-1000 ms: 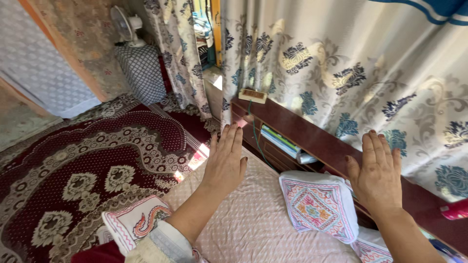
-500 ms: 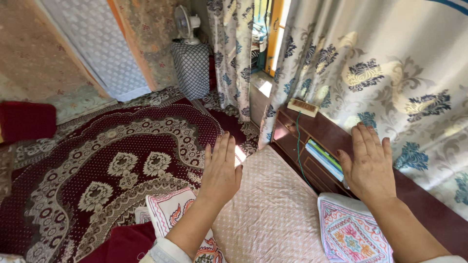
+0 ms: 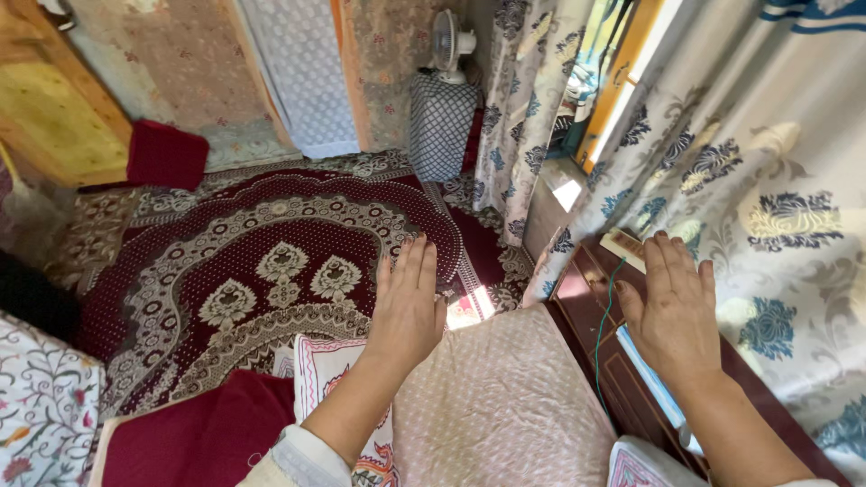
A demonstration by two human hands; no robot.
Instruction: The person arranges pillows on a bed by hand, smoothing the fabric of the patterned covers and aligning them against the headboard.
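Note:
My left hand is held flat in the air, fingers together and stretched forward, above the edge of a pink dotted mattress and the patterned carpet. It holds nothing. My right hand is also flat and empty, hovering over a dark wooden shelf unit beside the mattress. A green cord runs down the shelf just left of that hand. An embroidered pillow lies below my left forearm. Another embroidered pillow peeks in by my right forearm.
A maroon patterned carpet covers the floor. Floral curtains hang at the right. A small fan stands on a checked covered box at the back. A red cushion lies near a wooden door.
The view has swung left: the shelf and pillows slid right and down, more carpet, the door and red cushion came into sight. Both hands stay flat, raised and empty.

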